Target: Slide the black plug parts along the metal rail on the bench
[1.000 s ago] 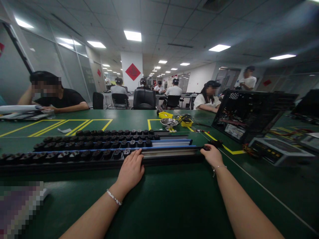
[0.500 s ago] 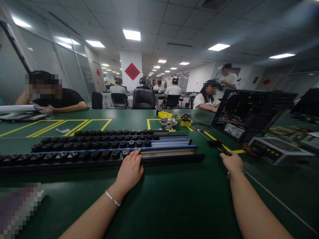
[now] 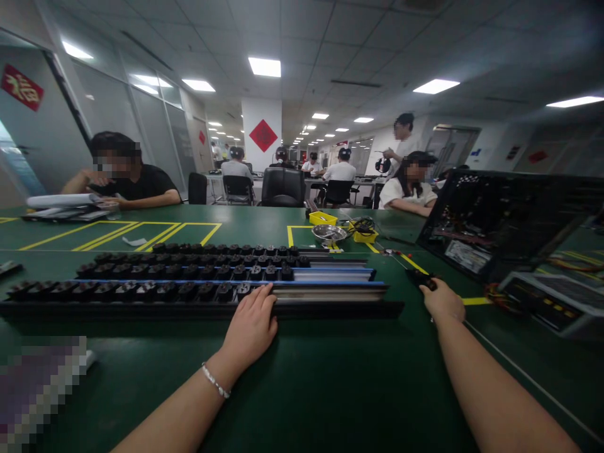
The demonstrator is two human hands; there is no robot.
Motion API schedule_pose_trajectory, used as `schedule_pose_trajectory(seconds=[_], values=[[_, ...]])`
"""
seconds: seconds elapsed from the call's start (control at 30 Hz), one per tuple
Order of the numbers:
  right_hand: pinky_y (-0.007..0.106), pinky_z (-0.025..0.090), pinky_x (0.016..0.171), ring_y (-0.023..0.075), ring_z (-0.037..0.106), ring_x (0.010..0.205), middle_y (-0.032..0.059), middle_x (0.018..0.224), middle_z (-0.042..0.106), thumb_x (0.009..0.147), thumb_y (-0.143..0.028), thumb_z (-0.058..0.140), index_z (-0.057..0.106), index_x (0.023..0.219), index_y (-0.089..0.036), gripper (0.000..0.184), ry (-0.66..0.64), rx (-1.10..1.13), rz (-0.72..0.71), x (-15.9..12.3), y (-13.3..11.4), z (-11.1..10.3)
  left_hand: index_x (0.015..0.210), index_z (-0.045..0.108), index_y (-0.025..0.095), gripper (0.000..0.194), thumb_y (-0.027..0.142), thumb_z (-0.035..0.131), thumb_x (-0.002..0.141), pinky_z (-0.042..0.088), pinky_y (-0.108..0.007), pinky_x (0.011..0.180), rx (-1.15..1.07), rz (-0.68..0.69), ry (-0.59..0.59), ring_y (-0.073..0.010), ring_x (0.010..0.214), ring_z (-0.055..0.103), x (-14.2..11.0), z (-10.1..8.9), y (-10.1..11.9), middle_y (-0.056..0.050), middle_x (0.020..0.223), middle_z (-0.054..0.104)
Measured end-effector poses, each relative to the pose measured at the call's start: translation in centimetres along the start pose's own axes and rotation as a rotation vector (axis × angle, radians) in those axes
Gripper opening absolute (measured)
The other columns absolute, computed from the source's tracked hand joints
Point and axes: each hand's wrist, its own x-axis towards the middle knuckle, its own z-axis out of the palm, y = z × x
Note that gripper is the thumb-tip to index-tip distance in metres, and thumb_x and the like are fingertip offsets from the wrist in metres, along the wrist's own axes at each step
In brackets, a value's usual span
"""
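Observation:
Several long rails with blue edges (image 3: 335,275) lie side by side on the green table, lined with rows of black socket-like blocks (image 3: 165,290). My left hand (image 3: 250,324) rests over the right end of the front row, fingers stretched out and lying on the blocks and rail. Right of the rail ends, my right hand (image 3: 443,302) is closed, thumb and fingers pinched on a small black part (image 3: 428,283). This part is beside or touching a dark object (image 3: 417,277) on the table; its shape is mostly hidden.
An open computer case (image 3: 500,226) and a power supply unit (image 3: 557,299) stand at the right. A metal bowl (image 3: 329,234) and a yellow bin (image 3: 323,218) sit further back. Co-workers sit across the table; one person (image 3: 404,145) stands behind.
My right hand has moved right from the rail's end, then slightly forward to the dark object. My left hand has stayed on the rail. The view has turned slightly left.

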Motion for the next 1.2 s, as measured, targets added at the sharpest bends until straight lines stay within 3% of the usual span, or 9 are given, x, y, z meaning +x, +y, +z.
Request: schedule_pose_trajectory(seconds=[0.17, 0.3, 0.43, 0.6, 0.7, 0.77, 0.87, 0.97, 1.2], values=[[0.051, 0.042, 0.086, 0.0359, 0.053, 0.108, 0.0212, 0.119, 0.057, 0.083, -0.048, 0.038, 0.051, 0.128, -0.015, 0.057, 0.072, 0.042, -0.050, 0.1, -0.4, 0.0, 0.112, 0.055, 0.018, 0.034, 0.017, 0.047, 0.079, 0.038, -0.042, 0.104, -0.065, 0.008, 0.045, -0.0232, 0.122, 0.046, 0.0, -0.1, -0.1, -0.008, 0.131, 0.053], [0.045, 0.032, 0.101, 0.0309, 0.044, 0.120, 0.0200, 0.130, 0.050, 0.085, -0.039, 0.032, 0.047, 0.130, -0.008, 0.057, 0.334, 0.168, -0.148, -1.2, -0.7, -1.3, 0.108, 0.056, 0.018, 0.028, 0.020, 0.044, 0.083, 0.038, -0.041, 0.103, -0.103, -0.030, 0.141, -0.0216, 0.118, 0.049, 0.3, -0.9, -0.3, -0.008, 0.122, 0.059], [0.045, 0.028, 0.104, 0.0293, 0.036, 0.127, 0.0190, 0.138, 0.041, 0.083, -0.033, 0.032, 0.042, 0.133, -0.006, 0.057, 0.556, 0.217, -0.241, -3.5, -2.9, -3.2, 0.114, 0.055, 0.019, 0.033, 0.028, 0.044, 0.085, 0.034, -0.048, 0.102, -0.004, -0.239, 0.256, -0.0279, 0.122, 0.043, 0.3, -1.5, -0.7, -0.010, 0.130, 0.052], [0.044, 0.028, 0.105, 0.0262, 0.031, 0.131, 0.0161, 0.142, 0.037, 0.085, -0.033, 0.032, 0.039, 0.135, -0.009, 0.055, 0.418, 0.166, -0.546, -9.4, -7.9, -3.3, 0.125, 0.050, 0.015, 0.045, 0.036, 0.039, 0.087, 0.023, -0.056, 0.107, 0.067, -0.351, 0.224, -0.0321, 0.132, 0.031, 0.0, -0.9, -1.7, -0.015, 0.134, 0.049], [0.042, 0.029, 0.105, 0.0243, 0.035, 0.129, 0.0130, 0.138, 0.044, 0.087, -0.034, 0.032, 0.046, 0.130, -0.013, 0.050, 0.316, 0.168, -0.808, -13.9, -10.8, -2.0, 0.128, 0.048, 0.016, 0.048, 0.039, 0.038, 0.087, 0.023, -0.057, 0.107, 0.082, -0.350, 0.200, -0.0321, 0.132, 0.031, -0.1, -0.6, -2.0, -0.015, 0.131, 0.052], [0.041, 0.031, 0.103, 0.0242, 0.039, 0.126, 0.0109, 0.133, 0.050, 0.088, -0.034, 0.033, 0.054, 0.123, -0.015, 0.045, 0.239, 0.154, -0.900, -16.5, -12.1, -1.1, 0.129, 0.047, 0.016, 0.049, 0.039, 0.037, 0.088, 0.023, -0.057, 0.107, 0.090, -0.349, 0.187, -0.0320, 0.133, 0.030, -0.1, -0.7, -2.0, -0.014, 0.131, 0.052], [0.044, 0.031, 0.100, 0.0235, 0.048, 0.117, 0.0071, 0.123, 0.060, 0.091, -0.030, 0.028, 0.060, 0.116, -0.020, 0.042, 0.134, 0.100, -0.818, -19.0, -13.0, -0.5, 0.130, 0.046, 0.015, 0.049, 0.039, 0.036, 0.088, 0.021, -0.056, 0.108, 0.088, -0.347, 0.167, -0.0328, 0.134, 0.028, 0.0, -1.1, -1.7, -0.012, 0.131, 0.053], [0.044, 0.030, 0.101, 0.0235, 0.047, 0.120, 0.0056, 0.127, 0.057, 0.091, -0.031, 0.028, 0.058, 0.119, -0.020, 0.043, 0.073, 0.075, -0.816, -19.5, -13.0, -0.6, 0.130, 0.046, 0.017, 0.048, 0.039, 0.036, 0.088, 0.020, -0.056, 0.109, 0.086, -0.344, 0.159, -0.0326, 0.134, 0.027, 0.1, -1.3, -1.4, -0.012, 0.129, 0.054], [0.042, 0.031, 0.100, 0.0223, 0.049, 0.119, 0.0058, 0.125, 0.059, 0.089, -0.026, 0.031, 0.061, 0.117, -0.018, 0.042, 0.138, 0.082, -0.837, -19.1, -12.8, -0.5, 0.125, 0.053, 0.023, 0.042, 0.036, 0.038, 0.088, 0.020, -0.058, 0.108, 0.078, -0.324, 0.140, -0.0326, 0.137, 0.022, 0.2, -1.6, -1.3, -0.011, 0.131, 0.053]])
